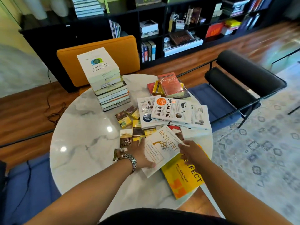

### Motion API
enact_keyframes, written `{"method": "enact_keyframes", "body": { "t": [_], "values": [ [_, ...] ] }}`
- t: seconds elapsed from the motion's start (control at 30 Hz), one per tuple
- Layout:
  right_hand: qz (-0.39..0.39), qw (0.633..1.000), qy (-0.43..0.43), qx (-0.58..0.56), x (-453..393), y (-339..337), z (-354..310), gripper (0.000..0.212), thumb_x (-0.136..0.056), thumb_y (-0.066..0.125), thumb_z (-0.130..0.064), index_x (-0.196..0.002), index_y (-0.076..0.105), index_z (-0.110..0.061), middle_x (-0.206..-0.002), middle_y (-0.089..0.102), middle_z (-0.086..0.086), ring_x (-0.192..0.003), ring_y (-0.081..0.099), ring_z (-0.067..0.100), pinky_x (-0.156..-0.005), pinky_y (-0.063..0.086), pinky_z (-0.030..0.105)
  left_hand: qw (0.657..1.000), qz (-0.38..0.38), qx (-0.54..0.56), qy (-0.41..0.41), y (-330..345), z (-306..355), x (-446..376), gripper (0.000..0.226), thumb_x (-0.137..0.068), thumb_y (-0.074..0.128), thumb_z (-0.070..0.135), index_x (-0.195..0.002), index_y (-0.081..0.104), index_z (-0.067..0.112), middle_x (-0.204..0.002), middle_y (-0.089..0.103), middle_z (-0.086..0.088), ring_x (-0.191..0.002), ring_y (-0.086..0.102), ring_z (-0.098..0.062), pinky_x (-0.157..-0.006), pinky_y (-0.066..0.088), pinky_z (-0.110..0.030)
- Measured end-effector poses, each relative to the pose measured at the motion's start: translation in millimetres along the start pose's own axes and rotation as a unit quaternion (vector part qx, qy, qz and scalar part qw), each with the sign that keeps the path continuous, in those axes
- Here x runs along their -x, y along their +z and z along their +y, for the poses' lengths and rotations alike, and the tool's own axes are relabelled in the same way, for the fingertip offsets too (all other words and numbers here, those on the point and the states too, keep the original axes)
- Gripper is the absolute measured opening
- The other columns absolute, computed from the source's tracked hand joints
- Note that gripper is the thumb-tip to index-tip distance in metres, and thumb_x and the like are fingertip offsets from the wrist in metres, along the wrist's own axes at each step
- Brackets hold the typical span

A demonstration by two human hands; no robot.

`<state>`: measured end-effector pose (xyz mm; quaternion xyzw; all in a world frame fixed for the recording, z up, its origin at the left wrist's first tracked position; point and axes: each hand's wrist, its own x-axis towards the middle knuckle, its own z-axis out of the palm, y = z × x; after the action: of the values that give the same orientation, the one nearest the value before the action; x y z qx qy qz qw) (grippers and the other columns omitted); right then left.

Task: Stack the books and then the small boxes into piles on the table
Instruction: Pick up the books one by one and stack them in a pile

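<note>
A white book titled Resilient [162,146] lies tilted at the table's near right, partly over a yellow book [183,177]. My left hand [139,153], with a metal watch on the wrist, grips the white book's left edge, thumb on the cover. My right hand [191,151] holds its right edge. A tall pile of books [107,83] stands at the far left of the table. Several white Day Trading books [172,112] lie fanned out in the middle. Small yellow boxes [129,125] lie scattered left of them. A red book [170,84] tops a small heap at the far edge.
The round white marble table [84,137] has bare surface on its left half. An orange chair [100,46] stands behind the tall pile, a black chair [243,82] to the right, and a dark bookshelf [178,30] along the back wall.
</note>
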<state>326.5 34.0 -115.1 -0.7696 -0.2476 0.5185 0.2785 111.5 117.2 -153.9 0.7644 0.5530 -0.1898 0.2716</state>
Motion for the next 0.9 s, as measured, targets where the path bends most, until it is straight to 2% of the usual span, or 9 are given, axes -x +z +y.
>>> {"method": "enact_keyframes", "body": {
  "t": [0.07,0.2,0.33,0.4,0.5,0.6,0.7,0.77,0.9],
  "values": [
    [-0.049,0.997,0.041,-0.037,9.0,3.9,13.2,0.043,-0.092,0.060,-0.037,-0.127,0.043,-0.019,-0.094,0.063,0.011,-0.072,0.062,0.025,-0.062,0.053,0.035,1.000,0.001,-0.015,-0.022,6.0,2.7,0.7,0.150,-0.028,0.058,0.088,-0.147,-0.011,0.028,-0.153,0.022,-0.008,-0.138,0.026,-0.034,-0.109,0.031,-0.053],
    [-0.160,0.984,0.066,-0.046,24.2,26.3,29.1,0.051,-0.092,0.061,-0.035,-0.134,0.031,-0.034,-0.110,0.064,0.012,-0.090,0.067,0.028,-0.076,0.055,0.041,0.998,0.002,-0.004,-0.058,-1.6,10.6,4.0,0.154,-0.032,0.071,0.080,-0.148,-0.015,0.028,-0.158,0.009,-0.012,-0.144,0.018,-0.035,-0.113,0.029,-0.050],
    [-0.193,0.969,0.083,-0.130,26.7,41.3,39.8,0.042,-0.091,0.063,-0.030,-0.126,0.039,-0.029,-0.098,0.060,0.014,-0.077,0.061,0.026,-0.066,0.052,0.036,0.993,0.047,0.038,-0.098,-11.9,16.4,8.0,0.146,-0.036,0.077,0.074,-0.150,-0.001,0.026,-0.150,0.035,-0.010,-0.135,0.039,-0.031,-0.105,0.041,-0.046],
    [-0.192,0.965,0.083,-0.155,29.2,43.9,40.1,0.042,-0.091,0.063,-0.028,-0.126,0.038,-0.033,-0.091,0.059,0.013,-0.071,0.061,0.024,-0.062,0.050,0.031,0.991,0.065,0.054,-0.106,-20.0,19.3,15.5,0.119,-0.046,0.078,0.069,-0.143,0.027,0.022,-0.135,0.055,-0.006,-0.120,0.055,-0.026,-0.097,0.048,-0.041],
    [-0.191,0.964,0.074,-0.169,30.7,45.4,40.7,0.039,-0.093,0.061,-0.026,-0.125,0.040,-0.032,-0.088,0.069,0.009,-0.071,0.066,0.024,-0.064,0.049,0.031,0.981,0.047,0.178,-0.064,-33.7,19.6,22.9,0.052,-0.072,0.074,0.050,-0.117,0.060,0.028,-0.112,0.070,0.001,-0.094,0.068,-0.015,-0.081,0.054,-0.030],
    [-0.169,0.966,0.055,-0.187,32.2,50.8,39.4,0.028,-0.096,0.056,-0.026,-0.123,0.048,-0.028,-0.095,0.075,0.010,-0.076,0.072,0.025,-0.065,0.048,0.031,0.945,0.015,0.326,-0.004,-42.2,16.3,31.6,0.032,-0.084,0.066,0.043,-0.110,0.065,0.024,-0.098,0.073,0.004,-0.079,0.069,-0.008,-0.065,0.052,-0.023],
    [-0.121,0.968,0.026,-0.219,34.1,60.7,35.5,0.021,-0.096,0.055,-0.030,-0.117,0.056,-0.024,-0.093,0.075,0.006,-0.074,0.071,0.023,-0.061,0.049,0.032,0.880,0.017,0.474,-0.003,-44.3,9.0,38.4,0.024,-0.081,0.070,0.037,-0.098,0.067,0.020,-0.095,0.075,-0.003,-0.086,0.072,-0.022,-0.079,0.058,-0.038],
    [-0.113,0.963,-0.005,-0.243,33.6,64.8,27.4,0.019,-0.095,0.057,-0.031,-0.113,0.059,-0.024,-0.094,0.076,0.003,-0.078,0.072,0.023,-0.061,0.052,0.033,0.838,0.018,0.545,0.007,-44.5,0.9,41.6,0.039,-0.072,0.075,0.043,-0.102,0.068,0.018,-0.101,0.075,-0.008,-0.095,0.071,-0.029,-0.090,0.054,-0.051],
    [-0.156,0.952,-0.072,-0.252,26.2,64.6,-5.1,0.027,-0.092,0.063,-0.024,-0.117,0.056,-0.022,-0.104,0.074,0.007,-0.089,0.070,0.026,-0.067,0.057,0.039,0.768,0.070,0.637,0.000,-55.2,-11.0,48.1,0.030,-0.087,0.066,0.031,-0.111,0.062,0.014,-0.104,0.073,-0.013,-0.097,0.068,-0.034,-0.081,0.056,-0.048]
  ]
}}
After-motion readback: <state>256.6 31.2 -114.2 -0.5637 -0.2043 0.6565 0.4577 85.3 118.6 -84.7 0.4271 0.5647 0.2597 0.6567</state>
